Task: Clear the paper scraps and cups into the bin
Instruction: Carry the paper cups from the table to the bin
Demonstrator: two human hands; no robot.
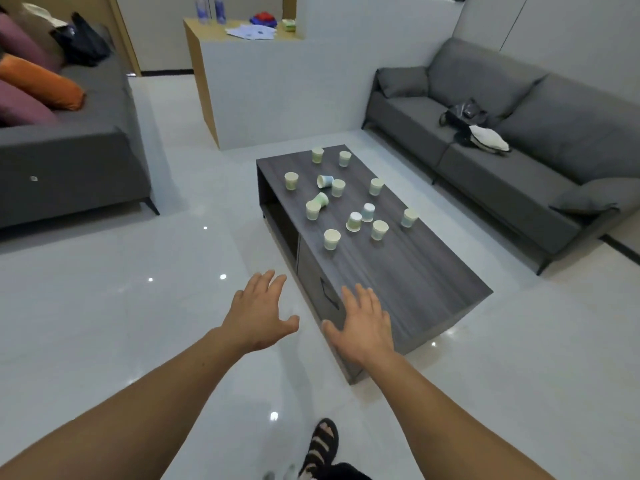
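Several pale green and pale blue paper cups (pixel 332 239) are scattered over the far half of a dark wood coffee table (pixel 415 282). Most stand upright, two stand upside down (pixel 354 221), and two lie on their sides (pixel 325 181). My left hand (pixel 261 311) is stretched forward over the floor beside the table's near left corner, fingers spread and holding nothing. My right hand (pixel 363 322) is held over the table's near end, fingers straight and empty. No bin and no paper scraps show on the table.
A grey sofa (pixel 519 157) with a black bag and white cloth runs along the right. Another sofa (pixel 69 161) with orange and purple cushions stands at the left. A white counter (pixel 277 88) with papers is behind the table. Glossy white floor surrounds it; a sandalled foot (pixel 322 445) is below.
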